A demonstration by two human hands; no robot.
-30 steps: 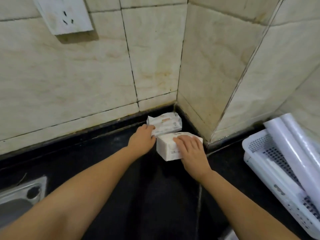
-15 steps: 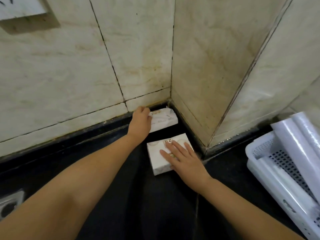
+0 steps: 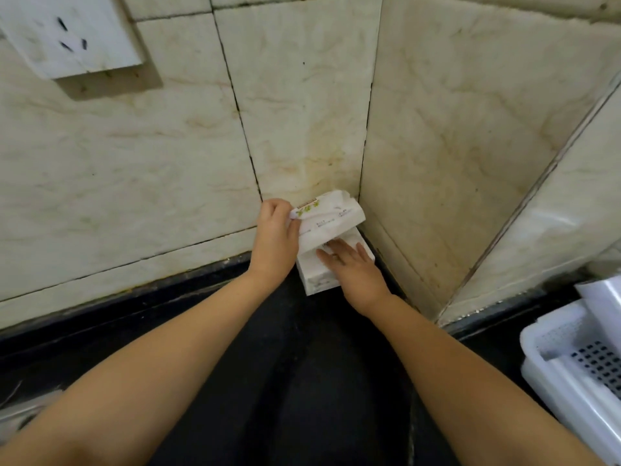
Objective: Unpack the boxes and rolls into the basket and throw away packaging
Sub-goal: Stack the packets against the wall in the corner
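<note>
Tiled walls meet over a black counter (image 3: 302,381), where two soft tissue packs sit in the corner. Left hand (image 3: 274,240) pinches the upper pack's (image 3: 327,218) crinkly wrapper edge; right hand (image 3: 353,267) lies flat, unclenched, on the lower pack (image 3: 314,280). Both look light and squashy, best gripped across the sides. Basket (image 3: 551,361) waits at right.

Cream marble-look tiled walls (image 3: 168,169) meet in far corner; white wall socket (image 3: 67,31) upper left; black glossy countertop (image 3: 302,381) near.

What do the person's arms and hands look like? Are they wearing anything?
Both forearms are bare, with no sleeves, gloves or watch showing. The left hand wears nothing. The right hand seems to have a thin ring on one finger, though it is too blurry to be sure.
</note>
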